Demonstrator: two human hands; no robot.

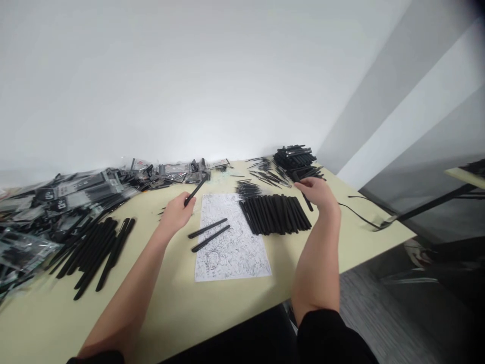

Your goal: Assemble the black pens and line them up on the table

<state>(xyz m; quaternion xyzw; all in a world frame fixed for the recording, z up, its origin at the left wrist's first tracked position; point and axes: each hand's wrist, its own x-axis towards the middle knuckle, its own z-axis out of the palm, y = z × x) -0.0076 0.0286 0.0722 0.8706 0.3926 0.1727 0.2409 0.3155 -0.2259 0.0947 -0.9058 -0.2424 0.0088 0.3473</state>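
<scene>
- The left hand point(178, 213) pinches a slim black pen point(195, 192), near the far left corner of a scribbled white paper sheet point(238, 263).
- The right hand point(318, 192) grips a dark stick-shaped pen point(308, 203), just beside a tight row of black pens point(275, 215).
- Between them I see two slender black pens point(211, 238) lying over the sheet's left edge, on the pale yellow desk point(174, 303).

A white wall point(182, 76) stands beyond a pale yellow surface point(367, 237); at right, a black cable point(362, 217) and gray floor point(364, 303).
</scene>
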